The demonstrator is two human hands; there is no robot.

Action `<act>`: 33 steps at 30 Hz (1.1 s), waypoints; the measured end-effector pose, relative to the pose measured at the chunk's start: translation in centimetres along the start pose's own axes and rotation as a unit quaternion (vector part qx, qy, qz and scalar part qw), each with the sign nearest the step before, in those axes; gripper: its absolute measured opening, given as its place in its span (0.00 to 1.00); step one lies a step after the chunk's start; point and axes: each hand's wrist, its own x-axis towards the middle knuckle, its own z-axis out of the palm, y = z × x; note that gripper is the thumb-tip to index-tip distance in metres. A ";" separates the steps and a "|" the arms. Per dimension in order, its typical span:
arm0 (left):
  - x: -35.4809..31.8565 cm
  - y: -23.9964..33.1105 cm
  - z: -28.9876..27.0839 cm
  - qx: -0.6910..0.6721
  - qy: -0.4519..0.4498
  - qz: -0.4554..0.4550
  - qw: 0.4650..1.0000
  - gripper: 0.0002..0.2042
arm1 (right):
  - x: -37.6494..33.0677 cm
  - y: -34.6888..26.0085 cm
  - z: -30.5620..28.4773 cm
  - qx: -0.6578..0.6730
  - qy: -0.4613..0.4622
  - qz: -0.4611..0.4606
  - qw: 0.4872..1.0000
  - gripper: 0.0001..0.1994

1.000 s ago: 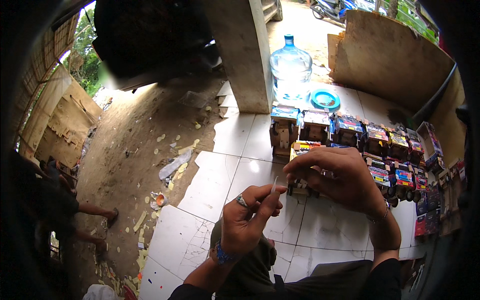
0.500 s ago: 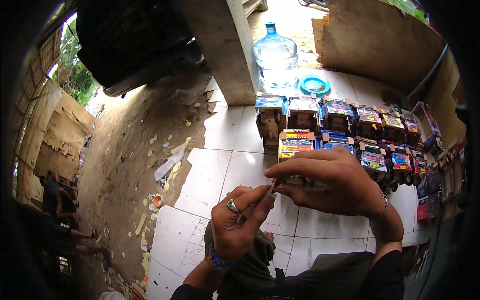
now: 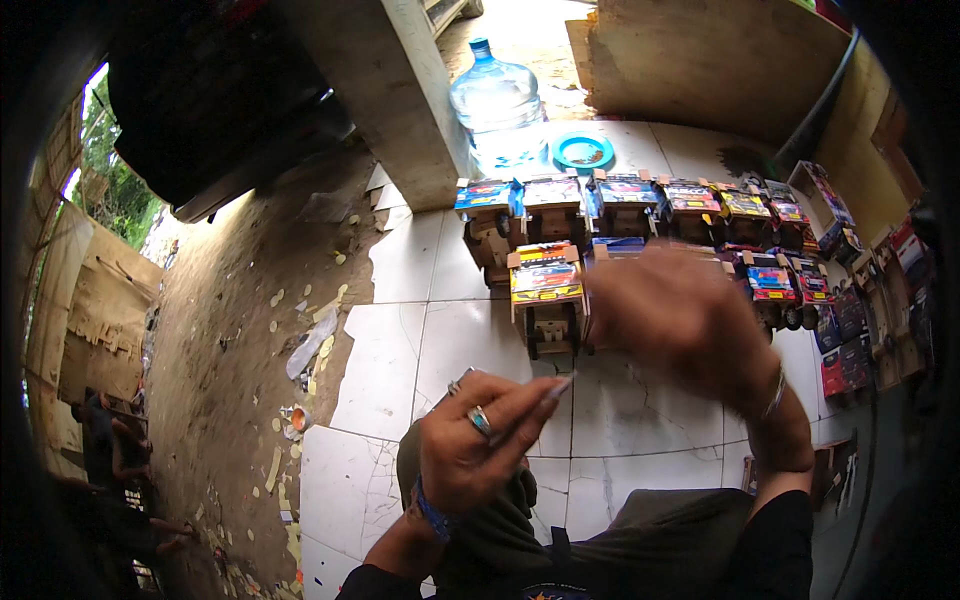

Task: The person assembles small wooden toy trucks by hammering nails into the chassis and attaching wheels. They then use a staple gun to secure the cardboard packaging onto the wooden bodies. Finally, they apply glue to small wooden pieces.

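Note:
My left hand (image 3: 480,440), with rings and a blue wristband, is held over my lap, its fingers pinched on what looks like a thin pale stick pointing right. My right hand (image 3: 690,320) is motion-blurred and raised above the white tile floor (image 3: 400,380), so I cannot tell whether it holds anything. Just to its left a small cardboard toy truck (image 3: 545,295) with a colourful printed top stands on the tiles. Behind it runs a row of similar toy trucks (image 3: 640,200).
A big clear water bottle (image 3: 497,100) and a blue round lid (image 3: 583,152) stand behind the trucks, beside a concrete pillar (image 3: 400,100). A cardboard sheet (image 3: 720,60) leans at the back. Printed flat pieces (image 3: 850,340) lie right. Littered dirt ground (image 3: 230,330) and another person (image 3: 110,460) are left.
My right hand has let go of the stick and lifted up and rightward, now blurred. My left hand has drawn back toward me. The view has tilted a little.

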 end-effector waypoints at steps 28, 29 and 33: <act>4.1 7.5 7.7 0.021 -0.175 0.020 0.984 0.13 | -24.7 -2.5 -7.6 0.377 0.138 0.427 0.810 0.06; 4.6 7.3 7.4 0.036 -0.176 0.063 0.982 0.12 | -24.0 -2.2 -7.3 0.413 0.141 0.435 0.788 0.06; 6.4 5.5 6.6 0.014 -0.194 0.078 0.978 0.13 | -20.7 -1.3 -6.0 0.601 0.153 0.439 0.650 0.09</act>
